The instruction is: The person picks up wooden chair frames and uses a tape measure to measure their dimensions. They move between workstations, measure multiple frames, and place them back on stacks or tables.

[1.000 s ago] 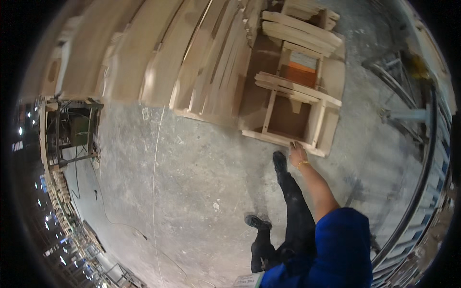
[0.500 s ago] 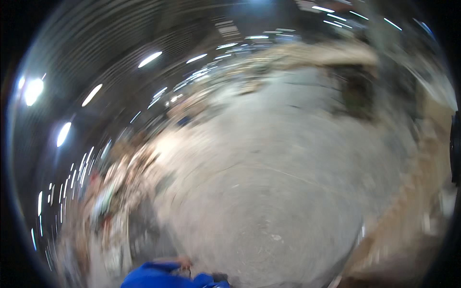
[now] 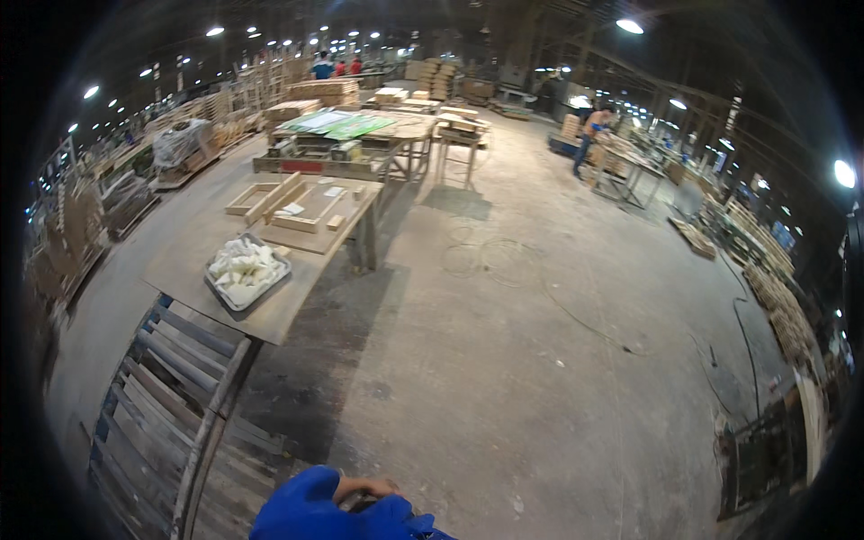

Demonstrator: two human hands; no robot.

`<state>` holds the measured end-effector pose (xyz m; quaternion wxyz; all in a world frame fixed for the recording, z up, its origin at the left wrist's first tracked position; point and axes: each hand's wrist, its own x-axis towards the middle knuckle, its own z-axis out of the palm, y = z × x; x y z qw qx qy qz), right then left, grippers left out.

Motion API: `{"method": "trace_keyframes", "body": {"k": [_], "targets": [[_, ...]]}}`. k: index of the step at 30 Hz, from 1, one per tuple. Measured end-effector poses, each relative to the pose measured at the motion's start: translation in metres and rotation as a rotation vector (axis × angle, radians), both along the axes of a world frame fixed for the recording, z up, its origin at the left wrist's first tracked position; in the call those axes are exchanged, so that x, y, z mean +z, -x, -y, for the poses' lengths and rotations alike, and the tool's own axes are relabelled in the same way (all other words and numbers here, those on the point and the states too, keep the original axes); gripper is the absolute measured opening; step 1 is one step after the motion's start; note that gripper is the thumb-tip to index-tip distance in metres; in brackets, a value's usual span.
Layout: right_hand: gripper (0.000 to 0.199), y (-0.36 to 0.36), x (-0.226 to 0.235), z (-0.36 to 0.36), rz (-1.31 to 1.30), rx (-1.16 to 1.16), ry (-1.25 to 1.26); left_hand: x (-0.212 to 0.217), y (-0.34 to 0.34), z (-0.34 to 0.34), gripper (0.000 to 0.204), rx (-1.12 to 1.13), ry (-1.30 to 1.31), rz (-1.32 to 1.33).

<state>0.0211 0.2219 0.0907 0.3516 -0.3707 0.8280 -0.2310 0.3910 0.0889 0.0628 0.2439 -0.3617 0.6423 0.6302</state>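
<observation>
At the bottom edge, only a strip of my left hand [image 3: 364, 488] shows between folds of my blue sleeve [image 3: 306, 515]. Its fingers are hidden, and I cannot tell whether it holds anything. My right hand is out of the picture. Nearest to me on the left lie grey-blue slatted pallets [image 3: 166, 396]. Beyond them stands a long wooden worktable [image 3: 297, 297]. On it are a metal tray of white pieces [image 3: 245, 272] and several flat wooden frames [image 3: 292, 205].
Bare concrete floor [image 3: 522, 378] stretches ahead, with a thin hose looped on it [image 3: 490, 256]. A second table with green sheets [image 3: 346, 126] stands further back. Stacks of timber line both sides. One person works at a bench far right [image 3: 592, 135], and others stand far back [image 3: 337, 65].
The view swung from a wooden chair frame, with my right arm reaching to it, through a blur, to the open hall. The chair and my outstretched arm are gone from sight.
</observation>
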Motion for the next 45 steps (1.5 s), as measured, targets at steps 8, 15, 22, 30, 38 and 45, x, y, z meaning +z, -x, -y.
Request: {"method": "trace_keyframes", "body": {"k": [8, 15, 22, 30, 38, 45], "targets": [[0.055, -0.029, -0.012, 0.197, 0.033, 0.049, -0.207, 0.031, -0.014, 0.174, 0.052, 0.353, -0.056, -0.272], [0.052, 0.011, -0.065, 0.344, 0.073, 0.010, -0.391, 0.028, 0.045, 0.372, 0.049, 0.551, 0.108, -0.335], [0.050, 0.084, -0.066, 0.544, 0.011, 0.168, -0.299, 0.052, 0.097, 0.553, 0.046, 0.704, 0.157, -0.350], [0.043, 0.101, 0.102, 0.942, -0.136, 0.645, 0.280, 0.039, 0.135, 0.730, 0.043, 0.858, 0.129, -0.427], [0.044, 0.077, 0.236, 1.202, -0.305, 0.701, 0.617, 0.034, 0.148, 0.977, 0.040, 0.728, 0.166, -0.398], [0.034, 0.106, 0.255, 1.399, -0.502, 0.975, 0.855, 0.045, 0.155, 1.197, 0.038, 0.720, 0.249, -0.389]]}}
